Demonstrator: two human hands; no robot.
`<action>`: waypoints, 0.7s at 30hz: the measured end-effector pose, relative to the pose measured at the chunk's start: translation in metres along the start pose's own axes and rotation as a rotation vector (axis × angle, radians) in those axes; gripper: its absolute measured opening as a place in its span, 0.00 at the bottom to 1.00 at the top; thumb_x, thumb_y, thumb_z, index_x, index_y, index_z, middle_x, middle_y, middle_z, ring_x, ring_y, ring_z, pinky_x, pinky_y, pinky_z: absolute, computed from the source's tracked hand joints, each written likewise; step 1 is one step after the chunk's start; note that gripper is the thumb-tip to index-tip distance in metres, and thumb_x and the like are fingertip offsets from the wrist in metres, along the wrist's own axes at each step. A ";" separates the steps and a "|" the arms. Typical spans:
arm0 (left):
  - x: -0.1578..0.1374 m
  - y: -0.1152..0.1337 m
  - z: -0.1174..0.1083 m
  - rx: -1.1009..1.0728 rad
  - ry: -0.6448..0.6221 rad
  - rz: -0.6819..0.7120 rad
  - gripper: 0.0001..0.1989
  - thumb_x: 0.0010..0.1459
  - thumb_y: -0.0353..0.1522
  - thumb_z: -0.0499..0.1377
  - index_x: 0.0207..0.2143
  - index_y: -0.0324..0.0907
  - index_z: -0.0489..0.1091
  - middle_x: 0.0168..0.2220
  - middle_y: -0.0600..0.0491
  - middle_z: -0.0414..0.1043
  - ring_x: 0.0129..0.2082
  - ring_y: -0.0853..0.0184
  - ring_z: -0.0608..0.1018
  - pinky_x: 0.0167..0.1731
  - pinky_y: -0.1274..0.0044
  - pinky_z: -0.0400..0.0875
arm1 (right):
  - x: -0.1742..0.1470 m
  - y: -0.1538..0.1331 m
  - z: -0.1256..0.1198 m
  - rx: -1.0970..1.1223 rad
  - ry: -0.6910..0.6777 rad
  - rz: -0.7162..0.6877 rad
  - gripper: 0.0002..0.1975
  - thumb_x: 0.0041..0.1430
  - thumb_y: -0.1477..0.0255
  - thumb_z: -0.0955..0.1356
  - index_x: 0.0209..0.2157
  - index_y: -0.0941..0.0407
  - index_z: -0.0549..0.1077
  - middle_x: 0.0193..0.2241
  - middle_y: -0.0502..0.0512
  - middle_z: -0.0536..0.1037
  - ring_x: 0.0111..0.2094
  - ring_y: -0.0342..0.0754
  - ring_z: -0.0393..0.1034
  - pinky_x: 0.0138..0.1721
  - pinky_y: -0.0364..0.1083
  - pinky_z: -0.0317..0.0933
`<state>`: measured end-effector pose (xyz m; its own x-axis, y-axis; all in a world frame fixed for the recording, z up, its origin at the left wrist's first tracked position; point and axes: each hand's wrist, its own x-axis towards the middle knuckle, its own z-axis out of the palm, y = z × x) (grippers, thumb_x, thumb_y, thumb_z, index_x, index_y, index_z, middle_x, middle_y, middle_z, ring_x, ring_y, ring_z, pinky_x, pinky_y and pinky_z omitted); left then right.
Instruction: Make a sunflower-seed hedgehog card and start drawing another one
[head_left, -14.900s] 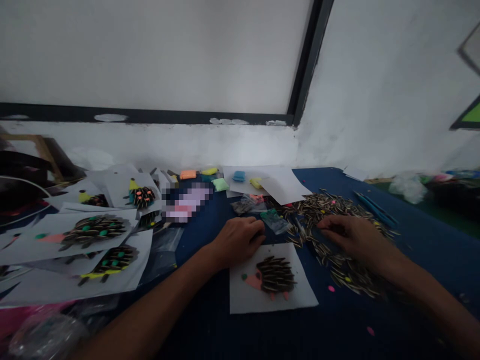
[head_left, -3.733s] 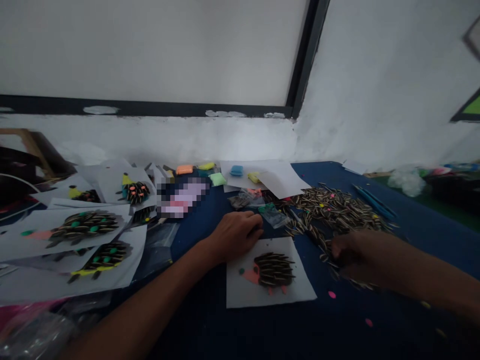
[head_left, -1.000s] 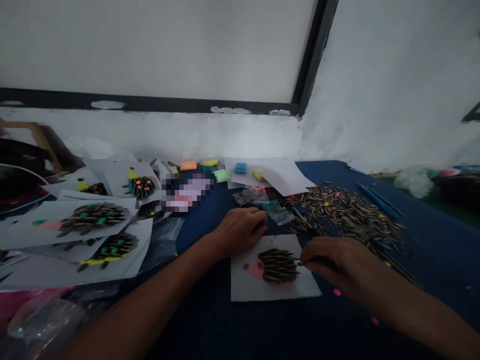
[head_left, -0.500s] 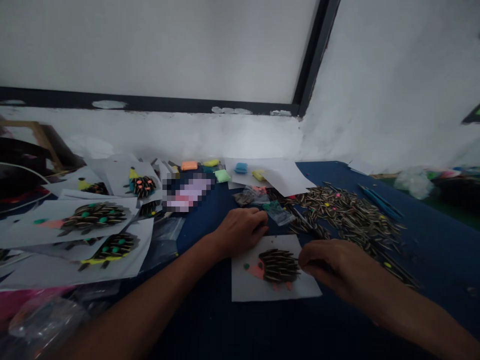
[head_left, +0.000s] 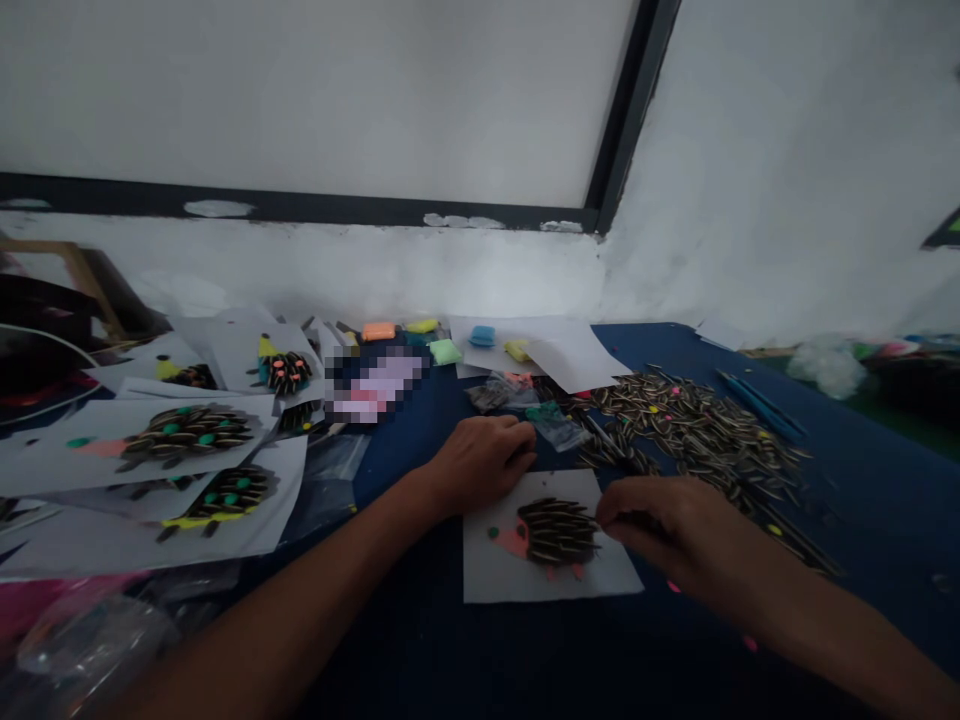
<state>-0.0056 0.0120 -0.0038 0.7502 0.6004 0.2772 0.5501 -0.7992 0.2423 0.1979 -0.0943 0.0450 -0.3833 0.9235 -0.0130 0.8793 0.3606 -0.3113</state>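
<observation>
A hedgehog picture (head_left: 561, 533) lies in front of me on a sheet of white paper (head_left: 540, 588). Its back is covered with sunflower seeds, and its snout and feet are pink clay, with a green nose and a dark eye. My left hand (head_left: 491, 462) rests on the upper left corner of the sheet, fingers curled under; whatever they may hold is hidden. At the hedgehog's right end, the fingertips of my right hand (head_left: 652, 518) are pinched together beside the seeds. What is between them is too small and dark to make out.
Loose sunflower seeds (head_left: 697, 425) spread over the blue table at the right, with blue tweezers (head_left: 761, 405) beyond. Clay packs (head_left: 482, 336), small plastic bags (head_left: 559, 428) and paper lie at the back. Several finished hedgehog sheets (head_left: 187, 435) are piled at the left.
My right hand has shifted very slightly upward, still pinched at the hedgehog's right end. Pink bits on the table show more clearly below my right forearm. My left hand has not moved.
</observation>
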 end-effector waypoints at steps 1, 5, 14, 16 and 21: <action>0.000 0.000 0.000 0.000 -0.003 -0.003 0.07 0.62 0.33 0.52 0.34 0.40 0.67 0.33 0.53 0.70 0.31 0.69 0.72 0.30 0.77 0.62 | 0.000 0.000 0.001 -0.003 0.000 -0.005 0.11 0.58 0.77 0.62 0.31 0.54 0.75 0.27 0.50 0.78 0.23 0.43 0.70 0.24 0.40 0.56; 0.000 0.001 -0.001 -0.001 -0.008 -0.011 0.07 0.61 0.33 0.52 0.34 0.40 0.67 0.33 0.52 0.71 0.31 0.68 0.72 0.31 0.78 0.62 | 0.000 0.000 0.003 0.002 0.008 -0.020 0.11 0.58 0.76 0.62 0.31 0.54 0.76 0.29 0.52 0.79 0.28 0.45 0.72 0.27 0.41 0.58; 0.000 -0.001 0.002 0.002 0.015 -0.002 0.07 0.61 0.33 0.52 0.34 0.41 0.67 0.33 0.53 0.71 0.31 0.68 0.72 0.30 0.77 0.62 | 0.000 0.003 0.010 0.011 0.021 -0.041 0.10 0.58 0.78 0.62 0.30 0.55 0.75 0.27 0.52 0.77 0.27 0.43 0.70 0.28 0.41 0.57; 0.000 -0.001 0.002 0.007 0.014 0.000 0.07 0.61 0.33 0.52 0.34 0.41 0.67 0.33 0.53 0.71 0.31 0.68 0.72 0.30 0.77 0.62 | 0.000 0.002 0.010 0.010 0.018 -0.030 0.10 0.58 0.78 0.62 0.29 0.56 0.74 0.27 0.52 0.76 0.26 0.43 0.70 0.28 0.41 0.56; 0.000 0.000 0.001 0.009 0.012 -0.001 0.07 0.62 0.33 0.52 0.34 0.40 0.67 0.33 0.53 0.70 0.31 0.68 0.72 0.30 0.77 0.62 | 0.001 -0.003 0.010 0.005 0.013 -0.008 0.11 0.59 0.77 0.62 0.28 0.56 0.74 0.26 0.53 0.76 0.25 0.43 0.69 0.26 0.41 0.55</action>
<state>-0.0054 0.0123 -0.0050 0.7452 0.6014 0.2880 0.5541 -0.7988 0.2342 0.1923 -0.0951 0.0363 -0.3864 0.9223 0.0019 0.8747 0.3671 -0.3163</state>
